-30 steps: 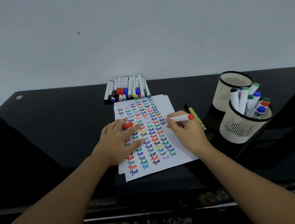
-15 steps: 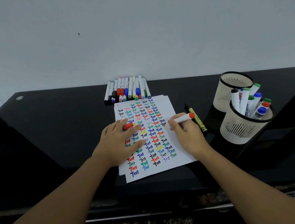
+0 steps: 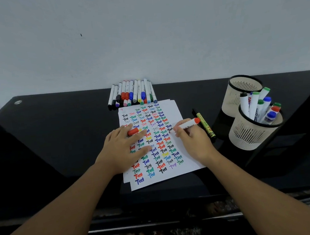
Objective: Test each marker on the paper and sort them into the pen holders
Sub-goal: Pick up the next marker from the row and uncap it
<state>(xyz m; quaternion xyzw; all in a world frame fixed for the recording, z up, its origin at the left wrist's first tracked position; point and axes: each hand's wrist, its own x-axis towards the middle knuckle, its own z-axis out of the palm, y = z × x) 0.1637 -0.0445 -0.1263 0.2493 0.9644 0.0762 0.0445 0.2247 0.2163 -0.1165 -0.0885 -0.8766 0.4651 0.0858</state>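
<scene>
marker (image 3: pixel 188 126) | tip left on paper (image 3: pixel 176 112) | right hand (image 3: pixel 193 142) grips | left hand (image 3: pixel 123 149) pinches cap (image 3: pixel 133 132)

Marker (image 3: pixel 188 126) tip hidden behind right-hand fingers (image 3: pixel 177 129) — contact with paper (image 3: pixel 176 113) indeterminate; barrel lettering unreadable; left hand (image 3: pixel 124 150) covers several written words.

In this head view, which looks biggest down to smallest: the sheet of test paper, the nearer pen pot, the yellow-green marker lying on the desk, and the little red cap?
1. White test paper
2. Nearer beige mesh pen holder
3. Yellow-green marker
4. Red marker cap

The order looks clear.
</scene>
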